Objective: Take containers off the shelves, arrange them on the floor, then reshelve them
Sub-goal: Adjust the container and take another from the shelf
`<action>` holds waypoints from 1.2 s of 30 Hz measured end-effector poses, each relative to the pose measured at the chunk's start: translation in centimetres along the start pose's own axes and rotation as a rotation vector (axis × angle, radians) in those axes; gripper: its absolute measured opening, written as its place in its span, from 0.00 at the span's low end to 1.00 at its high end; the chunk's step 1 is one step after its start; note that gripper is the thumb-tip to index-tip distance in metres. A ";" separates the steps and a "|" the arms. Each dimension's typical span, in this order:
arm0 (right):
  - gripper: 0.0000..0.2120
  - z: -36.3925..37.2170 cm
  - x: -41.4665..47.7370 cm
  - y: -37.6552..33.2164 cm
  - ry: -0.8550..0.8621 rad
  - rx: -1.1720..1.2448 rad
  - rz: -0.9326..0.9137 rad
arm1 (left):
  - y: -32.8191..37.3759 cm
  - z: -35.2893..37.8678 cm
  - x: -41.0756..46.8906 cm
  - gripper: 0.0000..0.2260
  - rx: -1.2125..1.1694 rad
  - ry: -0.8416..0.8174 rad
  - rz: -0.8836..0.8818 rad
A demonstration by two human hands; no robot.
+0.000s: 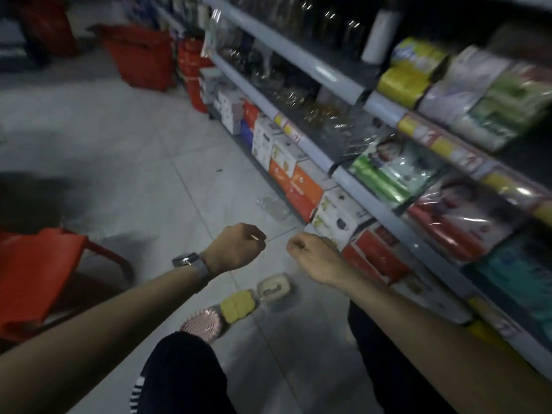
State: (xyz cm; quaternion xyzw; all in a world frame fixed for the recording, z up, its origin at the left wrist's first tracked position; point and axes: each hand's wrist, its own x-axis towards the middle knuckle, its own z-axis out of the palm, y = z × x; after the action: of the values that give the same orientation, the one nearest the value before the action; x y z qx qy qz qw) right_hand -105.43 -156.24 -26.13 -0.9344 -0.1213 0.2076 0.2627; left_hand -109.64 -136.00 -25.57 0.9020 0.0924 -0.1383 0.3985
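- Closest in, the person's bent knees in dark trousers are filling the bottom of the view, with both bare forearms stretching forward above them.
- A wristwatch (191,261) is sitting on the left wrist.
- The left hand (236,249) is hovering over the floor (149,144) with its fingers curled into a fist, gripping nothing that shows.
- The right hand (313,255) is hanging just beside it, not touching, its fingers likewise curled in and holding nothing.
- Beneath the hands, three containers are sitting in a slanting row on the tiles: a pink round container (201,324) nearest the knees, a yellow container (239,306) right against it, and a cream container (273,288) just beyond.
- At the left edge, a red basket (35,273) is standing on the floor.
- Farther out, a clear container (273,206) is lying on the tiles, close to the cartons (298,186) lining the bottom shelf.
- The shelving (349,174) is running along the right side, carrying soft packets (463,222) and, higher up, glassware too blurred to make out.
- At the far end, more red baskets (140,58) are standing by the shelf end.
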 end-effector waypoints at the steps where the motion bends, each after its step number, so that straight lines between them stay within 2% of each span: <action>1: 0.17 -1.6 -1.0 0.3 0.022 -0.016 0.001 | 1.7 -0.1 -0.3 0.13 0.028 0.008 0.035; 9: 0.16 -14.7 -10.0 2.2 0.275 -0.057 0.015 | 16.8 -1.0 -3.2 0.14 0.182 0.033 0.317; 18: 0.19 -27.2 -21.8 6.1 0.557 -0.122 0.074 | 33.6 2.2 -8.3 0.24 0.258 0.063 0.585; 22: 0.20 -32.3 -27.5 8.6 0.682 -0.174 0.129 | 41.5 4.3 -11.2 0.14 0.298 0.063 0.724; 28: 0.17 -39.1 -36.1 12.9 0.854 -0.197 0.199 | 52.7 8.1 -15.5 0.11 0.277 0.071 0.873; 33: 0.19 -43.3 -42.3 17.0 1.011 -0.204 0.267 | 60.2 12.8 -18.4 0.15 0.197 0.055 0.984; 36: 0.16 -45.3 -46.3 18.9 1.112 -0.220 0.304 | 64.2 15.8 -20.5 0.19 0.163 0.012 1.031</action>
State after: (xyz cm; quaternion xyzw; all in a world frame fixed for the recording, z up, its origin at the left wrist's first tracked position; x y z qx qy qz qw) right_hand -123.74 -207.52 13.77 -0.9317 0.1494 -0.2923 0.1557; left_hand -113.96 -191.63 15.41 0.8592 -0.3726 0.0746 0.3426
